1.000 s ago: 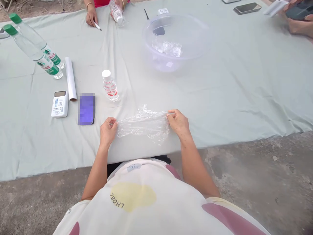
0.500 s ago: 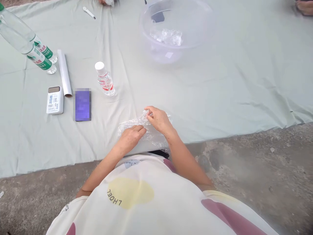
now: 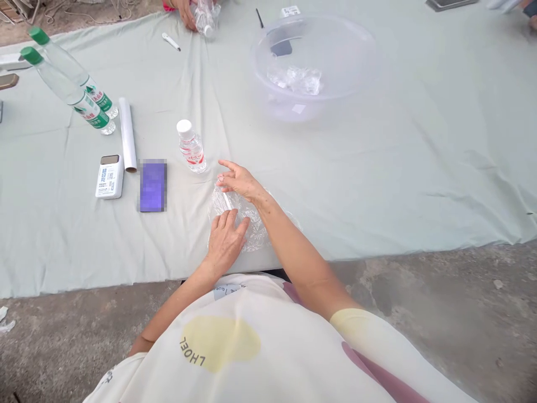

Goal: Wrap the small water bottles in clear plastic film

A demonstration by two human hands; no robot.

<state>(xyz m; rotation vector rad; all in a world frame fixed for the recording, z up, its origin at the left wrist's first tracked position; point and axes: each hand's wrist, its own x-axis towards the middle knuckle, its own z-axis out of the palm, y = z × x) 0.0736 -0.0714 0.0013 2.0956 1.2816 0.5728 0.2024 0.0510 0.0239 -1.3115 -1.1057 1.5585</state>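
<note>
My left hand [image 3: 226, 240] and right forearm [image 3: 296, 246] hide part of the clear film [image 3: 255, 226]. Pixelation obscures the purple phone screen [image 3: 152, 187]. The top edge crops a co-worker's red sleeve [image 3: 168, 5]. I cannot read the white device's fine print [image 3: 104, 182].

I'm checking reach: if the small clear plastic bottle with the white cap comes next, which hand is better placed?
Likely the right hand: its fingers point toward the bottle, close by. The left hand is farther off, over crumpled transparent plastic film.
</note>
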